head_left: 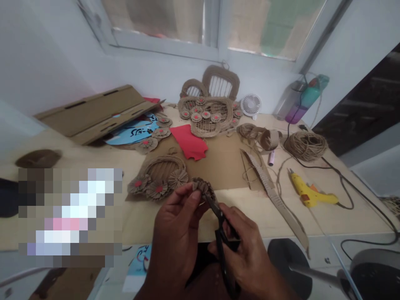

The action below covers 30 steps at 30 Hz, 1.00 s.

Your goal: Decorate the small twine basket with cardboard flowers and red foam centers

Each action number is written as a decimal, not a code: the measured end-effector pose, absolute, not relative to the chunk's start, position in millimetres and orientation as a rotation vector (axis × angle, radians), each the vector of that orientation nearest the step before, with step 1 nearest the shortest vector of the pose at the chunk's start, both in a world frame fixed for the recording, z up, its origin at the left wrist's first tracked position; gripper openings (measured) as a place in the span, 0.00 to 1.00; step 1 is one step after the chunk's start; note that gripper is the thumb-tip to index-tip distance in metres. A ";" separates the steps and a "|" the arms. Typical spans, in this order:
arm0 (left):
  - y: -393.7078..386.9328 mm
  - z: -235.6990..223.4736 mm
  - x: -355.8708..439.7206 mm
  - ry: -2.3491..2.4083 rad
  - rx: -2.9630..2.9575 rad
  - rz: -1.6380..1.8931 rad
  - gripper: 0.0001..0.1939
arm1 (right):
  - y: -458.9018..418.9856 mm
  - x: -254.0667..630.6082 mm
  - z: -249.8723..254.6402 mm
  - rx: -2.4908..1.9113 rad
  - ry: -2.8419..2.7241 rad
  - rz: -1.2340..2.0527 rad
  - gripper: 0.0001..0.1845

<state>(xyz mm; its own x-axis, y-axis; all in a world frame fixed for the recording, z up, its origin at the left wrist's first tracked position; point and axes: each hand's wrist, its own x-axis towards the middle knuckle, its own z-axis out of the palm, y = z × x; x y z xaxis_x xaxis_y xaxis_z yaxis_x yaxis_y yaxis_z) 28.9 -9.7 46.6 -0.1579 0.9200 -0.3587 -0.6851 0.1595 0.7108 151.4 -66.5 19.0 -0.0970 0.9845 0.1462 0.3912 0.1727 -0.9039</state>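
My left hand [176, 227] pinches a small fringed roll of corrugated cardboard [203, 187] between thumb and fingertips, just above the table's front edge. Black-handled scissors [220, 225] are in my right hand [246, 250], fingers through the handles, and the blades reach up into the cardboard roll. Both hands are closed and touch each other near the scissors' pivot.
On the table lie a cardboard basket with paper flowers [161, 177], a red sheet [190, 142], a larger woven basket piece [208, 114], a long corrugated strip [271, 187], a twine ball [306, 146], a yellow glue gun [308, 193] with cable, a small fan [251, 105] and folded cardboard [93, 112].
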 end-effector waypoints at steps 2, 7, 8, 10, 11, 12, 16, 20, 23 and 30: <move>-9.5 47.3 28.7 0.972 0.325 1.443 0.10 | -66.6 150.7 19.4 -1.333 -1.616 0.929 0.28; -9.5 48.4 28.4 0.964 0.320 1.451 0.11 | -66.3 148.8 21.2 -1.339 -1.604 0.949 0.27; -9.7 48.3 28.5 0.964 0.316 1.454 0.12 | -66.1 148.8 21.3 -1.343 -1.603 0.948 0.26; -10.0 47.7 28.8 0.972 0.311 1.454 0.14 | -65.9 149.1 20.7 -1.348 -1.602 0.943 0.26; -10.1 47.3 28.9 0.972 0.312 1.453 0.15 | -65.9 149.5 20.2 -1.352 -1.605 0.937 0.27; -10.1 46.8 28.9 0.970 0.315 1.452 0.16 | -66.1 149.8 19.6 -1.361 -1.609 0.930 0.28; -9.3 45.7 28.3 0.948 0.304 1.454 0.18 | -67.6 150.5 17.7 -1.397 -1.638 0.898 0.30; -8.9 47.6 30.0 0.931 0.297 1.464 0.16 | -67.8 149.1 17.5 -1.377 -1.570 0.939 0.27; -8.9 49.3 32.8 0.927 0.333 1.488 0.14 | -65.5 147.8 21.0 -1.309 -1.430 1.073 0.23; -8.4 46.0 32.1 0.911 0.418 1.506 0.11 | -62.4 147.0 28.3 -1.274 -1.302 1.302 0.22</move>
